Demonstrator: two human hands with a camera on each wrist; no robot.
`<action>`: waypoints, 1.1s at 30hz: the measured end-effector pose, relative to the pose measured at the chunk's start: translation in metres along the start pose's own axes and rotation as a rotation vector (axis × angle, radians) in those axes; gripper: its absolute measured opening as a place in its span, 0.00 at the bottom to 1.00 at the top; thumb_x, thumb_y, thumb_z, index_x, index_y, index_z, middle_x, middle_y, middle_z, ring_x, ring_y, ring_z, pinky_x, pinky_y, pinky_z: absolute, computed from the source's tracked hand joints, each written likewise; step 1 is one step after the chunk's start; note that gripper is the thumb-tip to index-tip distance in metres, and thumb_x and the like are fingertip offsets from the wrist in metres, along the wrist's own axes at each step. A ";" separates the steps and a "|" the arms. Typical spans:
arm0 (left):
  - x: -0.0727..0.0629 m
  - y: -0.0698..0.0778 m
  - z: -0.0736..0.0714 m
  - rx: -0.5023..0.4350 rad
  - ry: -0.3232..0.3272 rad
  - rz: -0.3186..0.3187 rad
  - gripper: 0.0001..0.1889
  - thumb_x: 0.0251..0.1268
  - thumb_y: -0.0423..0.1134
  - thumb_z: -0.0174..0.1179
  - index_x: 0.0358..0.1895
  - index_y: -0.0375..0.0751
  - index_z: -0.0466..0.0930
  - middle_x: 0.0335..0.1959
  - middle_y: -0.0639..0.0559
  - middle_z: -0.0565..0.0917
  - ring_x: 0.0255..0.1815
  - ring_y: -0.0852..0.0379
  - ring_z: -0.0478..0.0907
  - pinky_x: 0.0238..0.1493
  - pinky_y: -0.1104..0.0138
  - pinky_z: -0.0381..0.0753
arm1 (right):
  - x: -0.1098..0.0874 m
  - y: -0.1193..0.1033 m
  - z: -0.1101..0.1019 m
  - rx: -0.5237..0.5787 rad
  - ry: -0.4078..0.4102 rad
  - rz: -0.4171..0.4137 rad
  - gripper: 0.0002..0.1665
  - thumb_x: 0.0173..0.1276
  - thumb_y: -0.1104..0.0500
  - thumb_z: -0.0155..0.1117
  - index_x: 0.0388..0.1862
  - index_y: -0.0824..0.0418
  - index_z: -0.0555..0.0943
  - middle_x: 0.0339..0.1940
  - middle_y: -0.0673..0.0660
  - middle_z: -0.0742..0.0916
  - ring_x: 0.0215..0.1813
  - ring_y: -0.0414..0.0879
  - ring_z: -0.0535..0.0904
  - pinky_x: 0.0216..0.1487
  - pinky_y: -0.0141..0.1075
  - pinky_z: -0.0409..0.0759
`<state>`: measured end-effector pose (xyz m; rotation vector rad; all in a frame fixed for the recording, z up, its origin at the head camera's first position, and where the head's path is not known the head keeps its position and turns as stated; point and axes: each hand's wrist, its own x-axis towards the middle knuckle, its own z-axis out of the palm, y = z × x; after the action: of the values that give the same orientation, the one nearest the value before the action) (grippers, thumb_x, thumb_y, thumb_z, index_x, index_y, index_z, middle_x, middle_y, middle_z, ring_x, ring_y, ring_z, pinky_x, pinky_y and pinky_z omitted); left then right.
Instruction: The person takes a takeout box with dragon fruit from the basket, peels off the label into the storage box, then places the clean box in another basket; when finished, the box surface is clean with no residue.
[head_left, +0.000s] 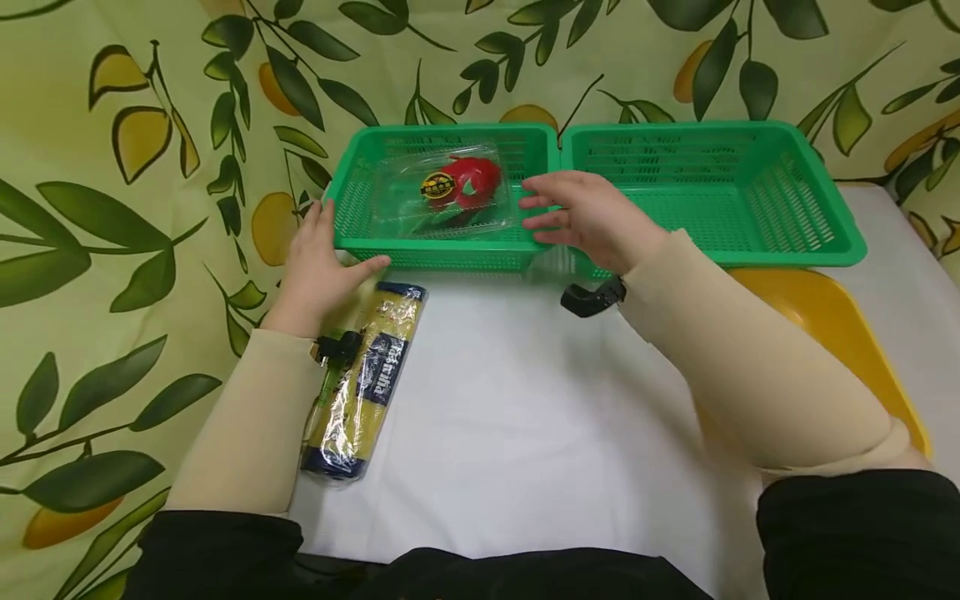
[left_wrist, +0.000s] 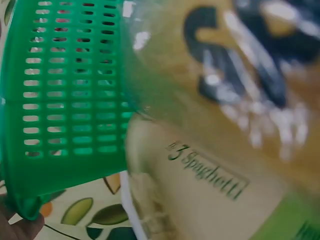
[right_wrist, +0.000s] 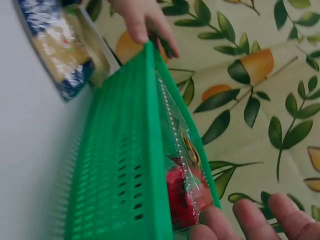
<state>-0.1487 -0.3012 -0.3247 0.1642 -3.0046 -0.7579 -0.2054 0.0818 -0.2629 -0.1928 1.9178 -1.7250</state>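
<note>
A clear plastic clamshell box with a black-and-gold label lies in the left green basket. Inside the box is a red piece of produce with some green showing. My left hand is at the basket's near-left corner, fingers along the outer end and thumb spread toward the front rim. In the right wrist view that left hand touches the corner. My right hand hovers over the basket's right end, near the box, with fingers loosely extended and nothing held.
Bagged spaghetti in blue-and-yellow wrap lies below my left wrist, over another spaghetti pack. A second green basket adjoins on the right. A yellow tray sits under my right forearm. Patterned cloth hangs behind and left.
</note>
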 end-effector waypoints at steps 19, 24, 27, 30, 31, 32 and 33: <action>0.014 -0.008 0.012 -0.094 0.016 -0.033 0.66 0.72 0.73 0.66 0.93 0.45 0.31 0.95 0.47 0.34 0.93 0.33 0.40 0.89 0.35 0.49 | 0.098 -0.013 0.032 -0.015 0.146 0.379 0.53 0.85 0.33 0.56 0.96 0.44 0.42 0.96 0.47 0.46 0.95 0.59 0.46 0.93 0.50 0.48; 0.017 -0.005 0.016 -0.094 0.016 -0.033 0.67 0.70 0.74 0.67 0.93 0.46 0.32 0.95 0.48 0.34 0.93 0.34 0.41 0.89 0.36 0.49 | 0.105 -0.009 0.033 -0.037 0.149 0.428 0.52 0.86 0.35 0.55 0.96 0.46 0.43 0.96 0.50 0.50 0.94 0.57 0.50 0.92 0.48 0.54; 0.020 -0.005 0.016 -0.093 0.028 -0.023 0.67 0.69 0.74 0.67 0.93 0.45 0.33 0.95 0.48 0.34 0.93 0.33 0.42 0.89 0.35 0.50 | 0.109 -0.009 0.032 -0.040 0.153 0.421 0.51 0.87 0.36 0.55 0.96 0.47 0.45 0.96 0.50 0.51 0.93 0.56 0.51 0.92 0.48 0.54; 0.021 -0.007 0.016 -0.091 0.037 -0.022 0.66 0.69 0.74 0.67 0.93 0.46 0.35 0.95 0.49 0.34 0.93 0.34 0.42 0.89 0.36 0.50 | 0.112 -0.007 0.033 -0.032 0.164 0.413 0.53 0.86 0.36 0.58 0.96 0.48 0.44 0.96 0.47 0.50 0.94 0.57 0.50 0.92 0.50 0.55; 0.021 -0.008 0.016 -0.090 0.041 -0.022 0.66 0.69 0.74 0.67 0.93 0.46 0.35 0.95 0.49 0.35 0.93 0.35 0.43 0.89 0.37 0.50 | 0.114 -0.007 0.034 -0.033 0.161 0.405 0.53 0.86 0.37 0.58 0.96 0.48 0.43 0.96 0.47 0.49 0.94 0.59 0.51 0.92 0.52 0.55; 0.020 -0.009 0.015 -0.091 0.044 -0.024 0.66 0.69 0.73 0.68 0.93 0.45 0.36 0.95 0.48 0.35 0.93 0.35 0.43 0.89 0.37 0.50 | 0.115 -0.007 0.035 -0.034 0.157 0.402 0.54 0.86 0.37 0.59 0.96 0.48 0.42 0.96 0.47 0.49 0.94 0.60 0.51 0.91 0.53 0.56; 0.020 -0.011 0.015 -0.095 0.046 -0.025 0.66 0.69 0.73 0.68 0.93 0.45 0.36 0.95 0.47 0.36 0.93 0.35 0.43 0.89 0.37 0.51 | 0.117 -0.006 0.036 -0.030 0.154 0.400 0.54 0.85 0.37 0.60 0.96 0.48 0.43 0.96 0.47 0.49 0.93 0.61 0.51 0.91 0.54 0.56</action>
<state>-0.1685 -0.3057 -0.3426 0.2127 -2.9211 -0.8845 -0.2877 -0.0037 -0.2927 0.3028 1.9304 -1.4766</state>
